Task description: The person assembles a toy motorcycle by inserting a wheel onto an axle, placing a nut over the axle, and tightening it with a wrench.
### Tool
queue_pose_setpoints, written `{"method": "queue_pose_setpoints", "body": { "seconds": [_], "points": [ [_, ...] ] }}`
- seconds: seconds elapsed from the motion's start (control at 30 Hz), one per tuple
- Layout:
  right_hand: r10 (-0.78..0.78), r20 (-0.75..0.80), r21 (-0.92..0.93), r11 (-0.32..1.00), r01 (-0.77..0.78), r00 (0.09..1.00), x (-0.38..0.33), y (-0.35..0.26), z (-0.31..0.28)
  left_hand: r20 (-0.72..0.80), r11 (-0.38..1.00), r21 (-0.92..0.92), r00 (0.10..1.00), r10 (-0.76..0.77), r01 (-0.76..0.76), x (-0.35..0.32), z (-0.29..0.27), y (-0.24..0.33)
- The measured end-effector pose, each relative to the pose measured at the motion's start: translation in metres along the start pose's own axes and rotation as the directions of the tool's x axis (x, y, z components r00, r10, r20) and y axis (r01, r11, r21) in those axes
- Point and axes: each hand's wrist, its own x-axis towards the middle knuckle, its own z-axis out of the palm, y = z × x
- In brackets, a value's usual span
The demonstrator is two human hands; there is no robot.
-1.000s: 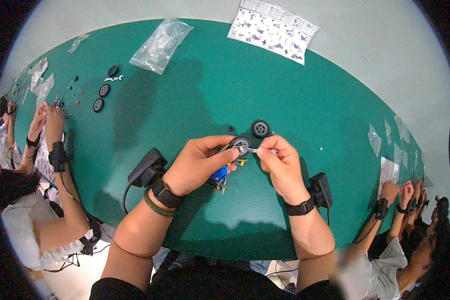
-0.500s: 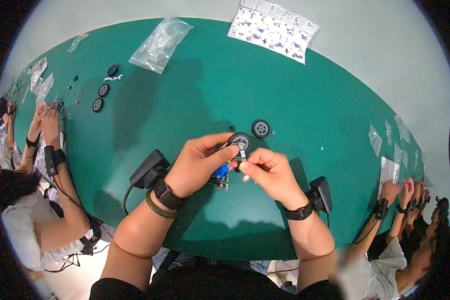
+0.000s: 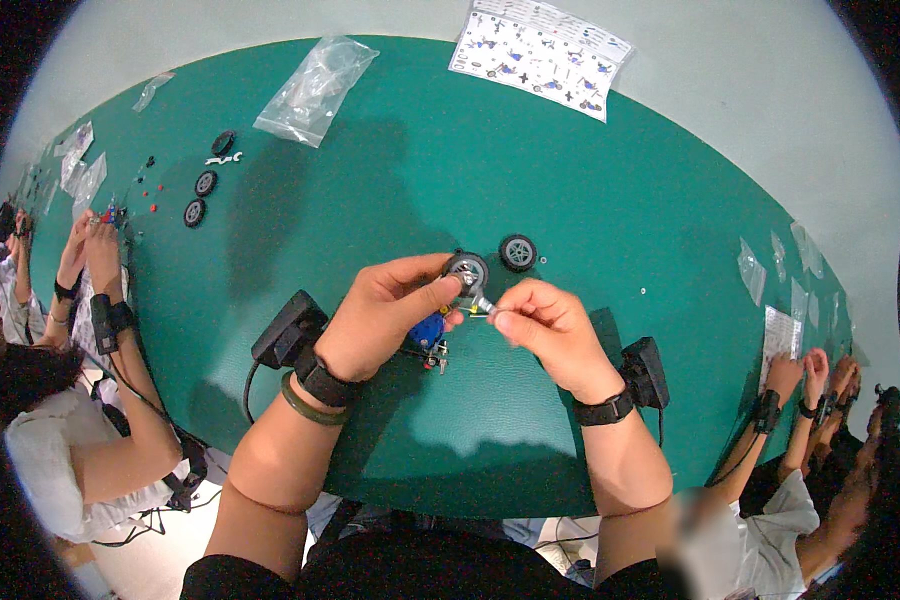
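My left hand is closed around a small model vehicle, thumb pressed near the hub of its black-tyred wheel. Below the fingers the model's blue body shows, with small metal and red parts at its lower end. At the wheel's lower right, my right hand pinches the end of a small silver piece; its exact kind is too small to tell. A loose black wheel with a grey hub lies just beyond my hands, a tiny nut beside it.
An instruction sheet and a clear plastic bag lie at the far edge. To the left are several wheels, a small pale wrench and red bits. People work at both sides; one person's hands are at the left.
Both hands with the model have shifted slightly; the wheel has moved left and up. The silver piece, hanging downward before, now slants out from the wheel to my right fingertips.
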Motion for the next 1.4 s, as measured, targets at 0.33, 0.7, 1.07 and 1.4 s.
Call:
{"method": "queue_pose_setpoints", "body": {
  "seconds": [0.33, 0.7, 1.07, 1.4],
  "points": [
    [0.026, -0.14, 0.202, 0.979, 0.003, 0.99, 0.002, 0.003, -0.005, 0.036, 1.0, 0.006, 0.999, 0.024, -0.025, -0.002, 0.003, 0.0],
    [-0.005, -0.129, 0.116, 0.993, 0.02, 0.992, 0.001, 0.004, -0.003, 0.088, 0.997, 0.08, 0.996, 0.016, -0.023, -0.002, 0.001, -0.001],
    [-0.024, -0.032, -0.034, 0.999, 0.023, 0.999, -0.001, 0.004, -0.002, 0.05, 0.999, 0.031, 0.999, 0.009, -0.01, -0.002, 0.004, -0.005],
    [0.05, -0.001, -0.245, 0.968, -0.049, 0.999, -0.004, -0.001, 0.007, 0.039, 0.998, 0.034, 0.998, 0.059, -0.06, -0.001, 0.006, -0.01]
  ]
}}
